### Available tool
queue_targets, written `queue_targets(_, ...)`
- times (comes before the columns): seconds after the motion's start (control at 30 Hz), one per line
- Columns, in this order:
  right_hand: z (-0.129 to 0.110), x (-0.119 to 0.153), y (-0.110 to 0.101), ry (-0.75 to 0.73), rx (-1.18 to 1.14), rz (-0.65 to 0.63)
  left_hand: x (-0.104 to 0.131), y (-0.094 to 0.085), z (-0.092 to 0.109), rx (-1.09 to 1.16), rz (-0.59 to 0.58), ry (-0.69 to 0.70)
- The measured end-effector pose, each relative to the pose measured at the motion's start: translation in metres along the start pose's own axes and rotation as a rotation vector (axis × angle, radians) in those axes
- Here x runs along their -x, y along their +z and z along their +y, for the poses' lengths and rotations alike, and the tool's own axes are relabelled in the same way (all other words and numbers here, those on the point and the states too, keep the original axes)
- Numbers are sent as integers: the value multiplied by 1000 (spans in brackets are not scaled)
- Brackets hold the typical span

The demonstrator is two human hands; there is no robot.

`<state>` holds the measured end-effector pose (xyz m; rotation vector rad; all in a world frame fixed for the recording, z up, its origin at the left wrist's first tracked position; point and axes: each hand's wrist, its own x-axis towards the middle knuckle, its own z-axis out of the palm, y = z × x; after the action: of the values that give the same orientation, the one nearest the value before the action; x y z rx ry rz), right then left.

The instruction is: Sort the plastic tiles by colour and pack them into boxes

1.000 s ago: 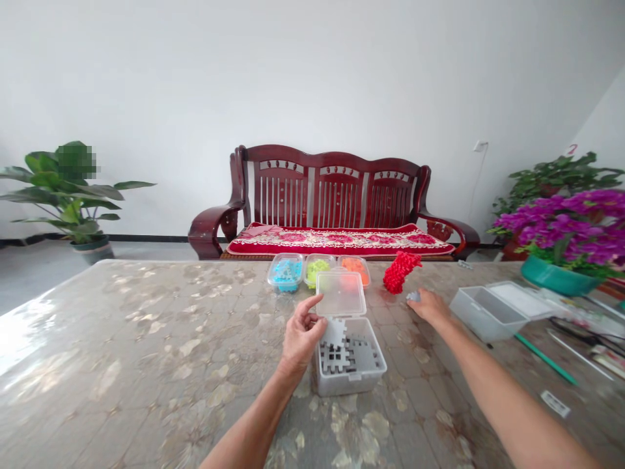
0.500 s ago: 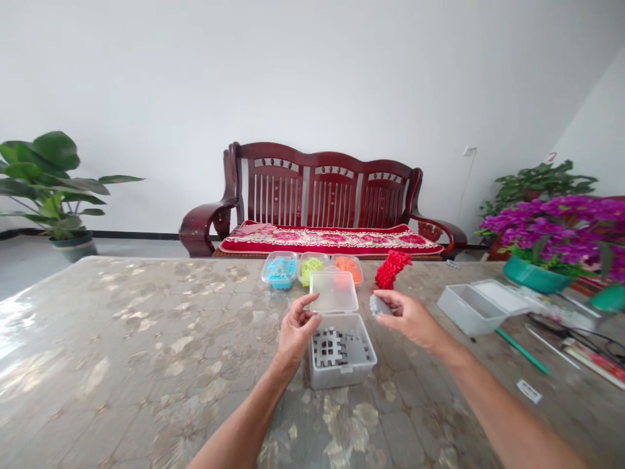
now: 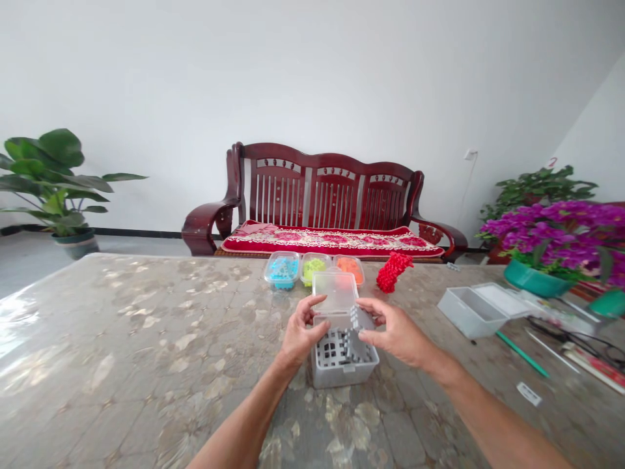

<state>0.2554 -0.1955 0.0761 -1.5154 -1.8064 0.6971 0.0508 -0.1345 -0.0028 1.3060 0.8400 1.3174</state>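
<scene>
My right hand (image 3: 398, 329) pinches a grey toothed plastic piece (image 3: 362, 318) over the right side of an open clear box (image 3: 344, 376). Below it, another grey toothed piece (image 3: 358, 347) stands tilted inside the box. Flat grey grid-like pieces (image 3: 331, 350) lie in the box's left part. My left hand (image 3: 301, 332) is at the box's left rim, thumb and fingers apart, with nothing between them. The box's clear lid (image 3: 334, 291) is raised at the back. My fingers cover part of the held piece.
Behind the lid stand tubs of blue pieces (image 3: 283, 268), green pieces (image 3: 314, 265) and orange pieces (image 3: 349, 267). A red knobbly object (image 3: 392, 271) is to their right. Farther right are an open box (image 3: 471, 312), a green stick (image 3: 522, 352) and a purple flower pot (image 3: 537, 279).
My right hand has moved left with the grey piece, from beside the box to above it. A grey piece now stands tilted in the box. My left hand has shifted slightly right.
</scene>
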Motion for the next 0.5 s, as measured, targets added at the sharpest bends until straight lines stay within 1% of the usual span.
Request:
queue_targets(0.1, -3, 4, 1, -52, 135, -44, 0, 2, 5, 66, -116, -87)
queue_targets(0.2, -5, 7, 2, -128, 276, -117, 0, 2, 10, 100, -168, -157)
queue_targets(0.27, -5, 6, 2, -136, 293, -123, 0, 2, 10, 129, -187, -184)
queue_targets(0.37, -5, 1, 2, -114, 240, -84, -1, 2, 6, 187, -174, -208)
queue_targets(0.43, -6, -3, 2, -117, 215, -67, -1, 2, 3, 219, -126, -193)
queue_targets(0.5, -7, -7, 3, -131, 205, -63, -1, 2, 0, 241, -64, -145)
